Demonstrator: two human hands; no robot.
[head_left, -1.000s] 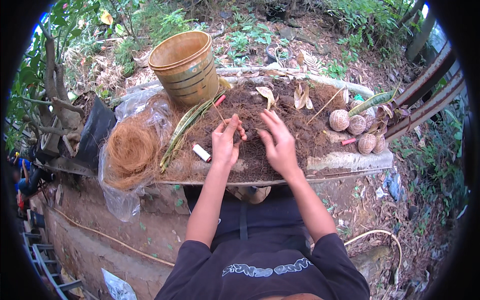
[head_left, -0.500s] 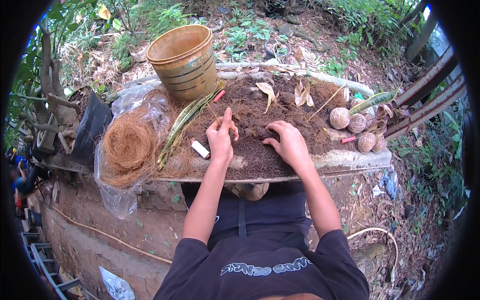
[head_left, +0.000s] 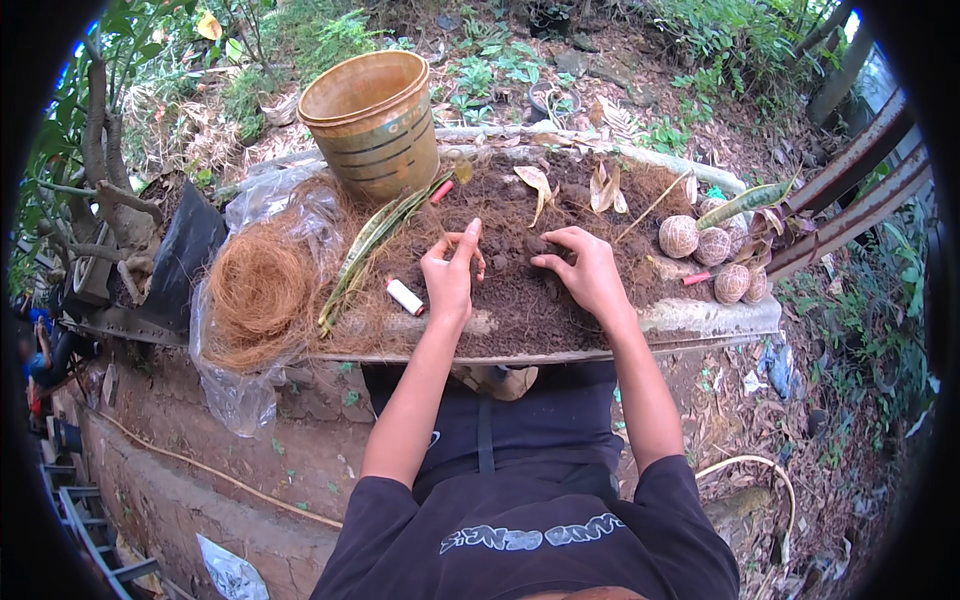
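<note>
Dark loose soil (head_left: pixel 520 318) mixed with brown fibres covers the middle of the work surface. Over its near part, my left hand (head_left: pixel 450 275) hovers with the thumb raised and the fingers loosely curved, with nothing visible in them. My right hand (head_left: pixel 590 275) is beside it, thumb and forefinger round a small dark clump of soil (head_left: pixel 537 245). Left of my left hand lies a white spool of thread (head_left: pixel 405 297) with red ends. Long green-and-yellow leaves (head_left: pixel 368 248) stretch diagonally past it. Dry pale leaves (head_left: pixel 537 188) rest on the soil's far part.
A large yellowish bucket (head_left: pixel 390 160) stands at the far left. A coil of brown fibre (head_left: pixel 262 290) sits on clear plastic. At right are several thread-wrapped balls (head_left: pixel 679 237), one with a striped leaf (head_left: pixel 745 203), near rusty metal bars (head_left: pixel 830 220). A red stick-like piece (head_left: pixel 697 279) lies by them.
Both hands have shifted slightly to the right. My left thumb has tilted rightward, and the right fingers have lifted a little with a dark clump between them.
</note>
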